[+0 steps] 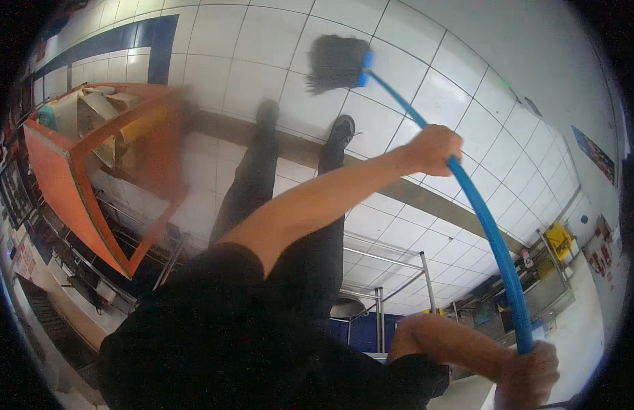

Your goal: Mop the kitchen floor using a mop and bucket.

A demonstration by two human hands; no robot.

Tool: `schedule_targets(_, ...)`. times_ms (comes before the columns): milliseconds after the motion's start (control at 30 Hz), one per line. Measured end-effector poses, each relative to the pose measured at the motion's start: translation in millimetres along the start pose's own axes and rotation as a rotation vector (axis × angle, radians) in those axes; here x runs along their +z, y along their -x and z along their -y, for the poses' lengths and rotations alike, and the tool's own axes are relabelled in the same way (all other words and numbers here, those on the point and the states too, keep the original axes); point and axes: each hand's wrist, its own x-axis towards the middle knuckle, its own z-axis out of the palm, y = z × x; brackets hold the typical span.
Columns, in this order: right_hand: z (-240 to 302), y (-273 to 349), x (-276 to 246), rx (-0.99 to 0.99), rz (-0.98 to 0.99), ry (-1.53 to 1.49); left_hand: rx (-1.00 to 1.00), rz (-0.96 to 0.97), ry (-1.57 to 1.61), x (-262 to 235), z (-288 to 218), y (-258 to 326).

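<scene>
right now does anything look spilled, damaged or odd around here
Nothing is visibly spilled or broken. The long blue dark-headed cleaning pole looks bowed, likely lens distortion. Pale items in the orange boxy unit sit jumbled at angles, untidily.

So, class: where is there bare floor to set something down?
White tiles lie bare between the blue stripe and the mop head, and right of the blue handle toward the pale wall. It is crowded inside the orange box at left.

White tiles cover the floor (269,41), crossed by a brown strip (436,205). An orange unit (74,198) stands left, a metal frame (428,283) near right; a pale wall (522,41) rises far right.
</scene>
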Motion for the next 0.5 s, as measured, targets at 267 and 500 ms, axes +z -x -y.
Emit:
schedule_targets(267, 17.3, 25.6, -8.6, -0.178, 0.038, -0.265, 0.071, 0.071, 0.240, 24.0, -27.6, -39.9)
schedule_targets(500, -4.7, -11.6, -15.2, -0.565, 0.250, -1.573, -0.060, 0.142, 0.125, -41.1, -16.2, -4.0)
